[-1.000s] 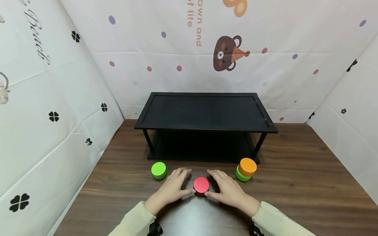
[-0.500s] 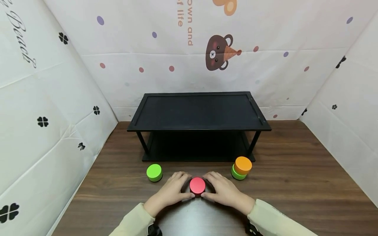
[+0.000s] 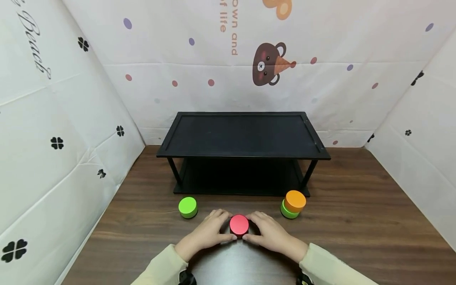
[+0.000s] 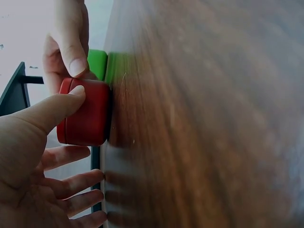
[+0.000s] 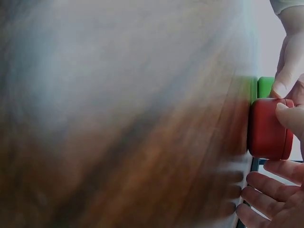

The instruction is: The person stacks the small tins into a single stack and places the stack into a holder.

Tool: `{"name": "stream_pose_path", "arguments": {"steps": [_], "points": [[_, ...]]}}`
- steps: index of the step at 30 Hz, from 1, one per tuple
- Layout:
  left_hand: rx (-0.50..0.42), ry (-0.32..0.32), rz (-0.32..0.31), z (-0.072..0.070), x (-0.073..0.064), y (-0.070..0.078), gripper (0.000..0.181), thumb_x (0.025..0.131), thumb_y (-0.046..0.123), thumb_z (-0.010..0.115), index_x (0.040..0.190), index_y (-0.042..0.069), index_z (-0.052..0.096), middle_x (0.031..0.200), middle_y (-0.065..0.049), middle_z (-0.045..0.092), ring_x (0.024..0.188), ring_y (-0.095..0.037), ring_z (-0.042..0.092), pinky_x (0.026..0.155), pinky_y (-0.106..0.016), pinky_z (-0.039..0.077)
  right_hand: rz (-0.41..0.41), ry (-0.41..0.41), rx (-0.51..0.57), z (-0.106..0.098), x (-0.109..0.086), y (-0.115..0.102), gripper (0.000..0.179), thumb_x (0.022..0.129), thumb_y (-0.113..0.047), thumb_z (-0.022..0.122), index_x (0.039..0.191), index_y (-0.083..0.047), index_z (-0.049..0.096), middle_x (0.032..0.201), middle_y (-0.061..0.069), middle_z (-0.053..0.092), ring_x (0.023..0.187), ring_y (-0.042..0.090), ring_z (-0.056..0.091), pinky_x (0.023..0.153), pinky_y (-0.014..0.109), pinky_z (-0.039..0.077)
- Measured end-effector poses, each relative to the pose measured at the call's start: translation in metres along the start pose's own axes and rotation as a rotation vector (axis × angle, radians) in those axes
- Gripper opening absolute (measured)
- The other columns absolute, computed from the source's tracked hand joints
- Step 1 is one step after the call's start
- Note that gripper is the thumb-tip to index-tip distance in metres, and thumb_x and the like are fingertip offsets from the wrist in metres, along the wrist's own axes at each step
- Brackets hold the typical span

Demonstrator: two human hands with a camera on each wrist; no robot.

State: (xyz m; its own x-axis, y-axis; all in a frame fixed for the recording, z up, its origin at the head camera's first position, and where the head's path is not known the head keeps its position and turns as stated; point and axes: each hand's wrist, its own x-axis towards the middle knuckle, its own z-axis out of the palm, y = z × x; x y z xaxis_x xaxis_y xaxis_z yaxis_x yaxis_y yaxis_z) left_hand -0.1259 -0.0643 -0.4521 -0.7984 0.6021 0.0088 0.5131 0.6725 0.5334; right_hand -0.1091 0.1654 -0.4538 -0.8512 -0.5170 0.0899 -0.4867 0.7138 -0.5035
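Note:
A small red round tin [image 3: 239, 225] with a lid seam stands upright on the wooden table, between both hands. My left hand [image 3: 209, 229] holds its left side, with the thumb [image 4: 71, 97] on the near face and the index finger by the far side. From the right, my right hand [image 3: 271, 233] grips it the same way, its thumb [image 5: 284, 108] pressing the near face. In the left wrist view, the left hand's other fingers are spread beyond the red tin [image 4: 88, 114]. Both thumb tips lie close together on its front.
A green round tin [image 3: 187, 207] stands to the left. On the right, an orange round piece [image 3: 295, 201] sits on another green one [image 3: 289, 212]. Behind them is a black two-tier rack [image 3: 242, 136]. White printed cloth [image 3: 213, 99] encloses the table's back and sides.
Both hands have closed in on the red tin, their index fingers coming nearer to it. The head view has shifted slightly; the other pieces stay where they were.

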Motion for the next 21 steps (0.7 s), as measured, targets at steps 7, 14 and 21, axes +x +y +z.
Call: {"name": "stream_pose_path", "arguments": {"steps": [7, 14, 21], "points": [[-0.002, -0.006, -0.012, -0.0005, 0.0001, 0.0008, 0.054, 0.084, 0.041, 0.070, 0.125, 0.007, 0.057, 0.123, -0.011, 0.057, 0.117, -0.028, 0.051, 0.097, -0.051, 0.042, 0.014, -0.009, 0.015, 0.0000, 0.0007, 0.0017, 0.048, 0.086, -0.047, 0.065, 0.118, -0.011, 0.061, 0.114, 0.001, 0.063, 0.111, 0.023, 0.058, 0.093, 0.048, 0.047], [-0.003, -0.007, -0.007, 0.0026, 0.0022, 0.0001, 0.055, 0.084, 0.044, 0.069, 0.123, 0.007, 0.058, 0.122, -0.010, 0.058, 0.117, -0.028, 0.052, 0.097, -0.052, 0.042, 0.019, -0.012, 0.020, 0.0005, 0.0000, 0.0034, 0.049, 0.086, -0.048, 0.064, 0.118, -0.011, 0.061, 0.114, 0.001, 0.063, 0.112, 0.024, 0.057, 0.094, 0.049, 0.046], [-0.028, -0.006, -0.013, 0.0053, 0.0025, -0.0009, 0.054, 0.084, 0.045, 0.069, 0.121, 0.007, 0.058, 0.123, -0.011, 0.058, 0.118, -0.029, 0.051, 0.098, -0.052, 0.042, 0.011, -0.019, 0.056, -0.0011, 0.0005, 0.0034, 0.048, 0.087, -0.047, 0.064, 0.117, -0.010, 0.061, 0.115, 0.002, 0.063, 0.115, 0.027, 0.056, 0.098, 0.052, 0.043]]}}
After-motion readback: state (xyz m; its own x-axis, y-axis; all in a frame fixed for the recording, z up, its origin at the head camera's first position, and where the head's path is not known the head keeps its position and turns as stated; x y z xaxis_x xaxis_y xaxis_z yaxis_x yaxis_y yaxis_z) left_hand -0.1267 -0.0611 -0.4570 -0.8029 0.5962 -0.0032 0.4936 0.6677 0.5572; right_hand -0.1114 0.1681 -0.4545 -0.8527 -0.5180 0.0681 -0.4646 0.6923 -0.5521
